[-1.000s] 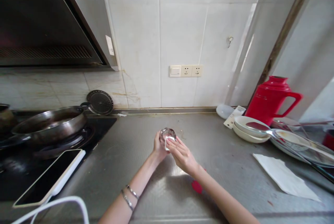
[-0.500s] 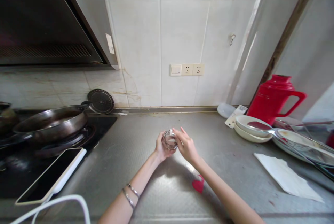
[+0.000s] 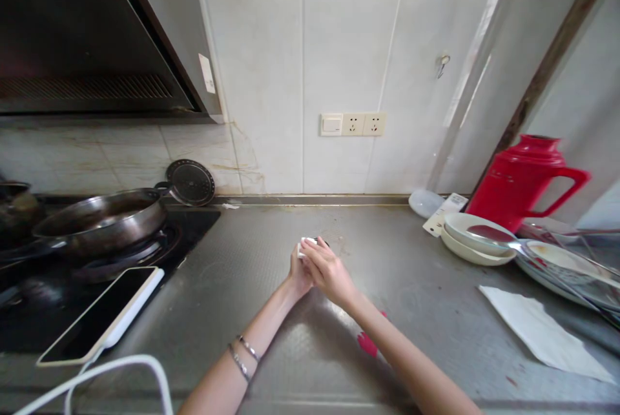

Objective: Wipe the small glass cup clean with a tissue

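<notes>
Holds the left hand [image 3: 300, 274] and the right hand [image 3: 333, 274] together over the brushed grey steel table [image 3: 232, 266], below and slightly left of the cream rectangular socket panel [image 3: 352, 124]. Bends the right fingers, pressed close together, over a white folded piece of tissue [image 3: 307, 246] against the left hand. Hides the left fingers from view; cannot tell their set. Reveals just a sliver of a small dark-edged object [image 3: 326, 243] beyond the right fingers, below the panel.

Leaves bare steel on both sides of the hands: leftward from below the panel to the edge of the black glass cooktop [image 3: 29, 321], rightward to the stacked white shallow bowls [image 3: 477, 255] and the flat white paper sheet [image 3: 542, 331]. Stands well clear of the near table edge, and apart from the raised metal ledge [image 3: 349, 200] straight below the panel.

Passes the right forearm over a red patch [image 3: 368, 343] below the panel.

Far left of the panel: a round steel pan [image 3: 111, 224] on the cooktop, a pale-cased black-screened phone [image 3: 99, 315] overlapping the cooktop edge. Right of the panel: a red handled jug [image 3: 526, 182] behind the bowls. Around the panel: pale grey wall tiles [image 3: 266, 47], with a dark extractor hood [image 3: 97, 47] up to the left.
</notes>
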A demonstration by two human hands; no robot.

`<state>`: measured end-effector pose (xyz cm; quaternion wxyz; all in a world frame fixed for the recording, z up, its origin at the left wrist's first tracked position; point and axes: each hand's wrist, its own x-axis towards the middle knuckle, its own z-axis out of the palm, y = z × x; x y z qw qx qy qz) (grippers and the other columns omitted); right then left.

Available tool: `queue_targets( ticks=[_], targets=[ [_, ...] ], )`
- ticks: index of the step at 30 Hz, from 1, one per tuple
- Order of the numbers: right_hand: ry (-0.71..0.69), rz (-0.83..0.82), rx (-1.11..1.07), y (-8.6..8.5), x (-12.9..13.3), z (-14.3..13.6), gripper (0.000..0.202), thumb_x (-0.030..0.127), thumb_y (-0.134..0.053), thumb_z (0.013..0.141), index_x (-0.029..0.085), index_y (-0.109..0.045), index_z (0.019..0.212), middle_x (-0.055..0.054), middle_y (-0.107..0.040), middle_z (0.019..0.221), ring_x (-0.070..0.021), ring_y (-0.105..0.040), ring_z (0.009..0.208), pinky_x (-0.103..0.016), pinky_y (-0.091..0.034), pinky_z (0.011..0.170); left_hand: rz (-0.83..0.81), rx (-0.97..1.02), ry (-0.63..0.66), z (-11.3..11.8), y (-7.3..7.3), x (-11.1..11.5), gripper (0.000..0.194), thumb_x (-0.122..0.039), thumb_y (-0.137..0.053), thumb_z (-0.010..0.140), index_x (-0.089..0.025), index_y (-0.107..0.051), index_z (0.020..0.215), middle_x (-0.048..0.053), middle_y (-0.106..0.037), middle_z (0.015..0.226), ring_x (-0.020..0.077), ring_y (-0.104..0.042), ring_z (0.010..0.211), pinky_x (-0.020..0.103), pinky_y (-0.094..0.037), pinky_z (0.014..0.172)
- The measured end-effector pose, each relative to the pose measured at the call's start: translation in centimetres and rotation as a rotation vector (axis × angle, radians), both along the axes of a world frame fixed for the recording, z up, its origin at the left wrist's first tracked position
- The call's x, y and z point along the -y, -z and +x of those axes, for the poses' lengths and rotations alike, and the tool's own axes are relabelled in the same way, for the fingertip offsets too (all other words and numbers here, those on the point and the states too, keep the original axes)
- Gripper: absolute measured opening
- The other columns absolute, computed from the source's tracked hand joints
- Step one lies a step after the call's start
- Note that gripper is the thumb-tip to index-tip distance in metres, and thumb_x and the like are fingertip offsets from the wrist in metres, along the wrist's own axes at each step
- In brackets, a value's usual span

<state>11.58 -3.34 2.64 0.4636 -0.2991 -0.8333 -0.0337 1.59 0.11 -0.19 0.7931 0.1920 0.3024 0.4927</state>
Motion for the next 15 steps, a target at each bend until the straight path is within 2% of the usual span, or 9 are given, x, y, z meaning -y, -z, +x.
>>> queue_targets(
  ticks=[3, 9, 12, 15],
  targets=[
    [-0.018, 0.060, 0.063, 0.2, 0.7, 0.3, 0.035, 0.011, -0.040, 0.094, 0.016, -0.054, 0.125, -0.014, -0.066, 0.120, -0.0228, -0.055, 0.122, -0.052, -0.039, 0.107, 0.013, 0.062, -0.077, -0.1, -0.3, 0.1, 0.038, -0.043, -0.038, 0.091, -0.014, -0.060, 0.078, 0.002, -0.060, 0.063, 0.0143, -0.055, 0.057, 0.026, -0.041, 0.057],
    [-0.002, 0.145, 0.156, 0.5, 0.8, 3.3, 0.038, 0.006, -0.038, 0.092, 0.016, -0.052, 0.125, -0.015, -0.065, 0.121, -0.0217, -0.055, 0.122, -0.052, -0.040, 0.107, -0.067, 0.023, -0.020, -0.3, -1.7, 0.4, 0.035, -0.044, -0.047, 0.082, -0.013, -0.062, 0.079, 0.003, -0.058, 0.054, 0.0133, -0.049, 0.044, 0.024, -0.032, 0.044],
    [0.031, 0.139, 0.119, 0.7, 0.4, 4.3, 0.036, 0.005, -0.038, 0.092, 0.016, -0.054, 0.123, -0.015, -0.066, 0.120, -0.0223, -0.055, 0.122, -0.053, -0.041, 0.106, 0.001, -0.015, 0.047, -0.4, -1.9, 0.5, 0.042, -0.050, -0.044, 0.081, -0.013, -0.064, 0.082, 0.003, -0.056, 0.051, 0.0119, -0.043, 0.037, 0.022, -0.025, 0.038],
    [0.048, 0.087, 0.034, 0.9, -0.5, 4.7, 0.033, 0.009, -0.041, 0.093, 0.017, -0.055, 0.122, -0.013, -0.066, 0.119, -0.0225, -0.059, 0.118, -0.054, -0.041, 0.106, 0.081, -0.054, 0.170, -0.4, -1.9, 0.6, 0.050, -0.057, -0.038, 0.081, -0.013, -0.063, 0.080, 0.006, -0.058, 0.054, 0.0119, -0.041, 0.034, 0.021, -0.019, 0.034]
  ],
)
